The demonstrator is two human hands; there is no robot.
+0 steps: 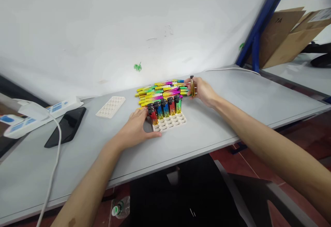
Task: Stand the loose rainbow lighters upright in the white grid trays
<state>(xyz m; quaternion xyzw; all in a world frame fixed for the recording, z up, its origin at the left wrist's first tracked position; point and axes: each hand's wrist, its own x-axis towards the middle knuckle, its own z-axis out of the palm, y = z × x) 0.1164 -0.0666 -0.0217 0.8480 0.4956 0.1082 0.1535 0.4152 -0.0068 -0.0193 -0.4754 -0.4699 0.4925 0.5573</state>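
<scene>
While the spread left hand (136,127) flanks the near tray (169,126), the right hand (201,90) grips a lighter (192,87), best kept upright.

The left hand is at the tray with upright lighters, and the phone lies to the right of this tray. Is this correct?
No: the head view shows the phone to the left of the tray. The left hand is at it.
</scene>
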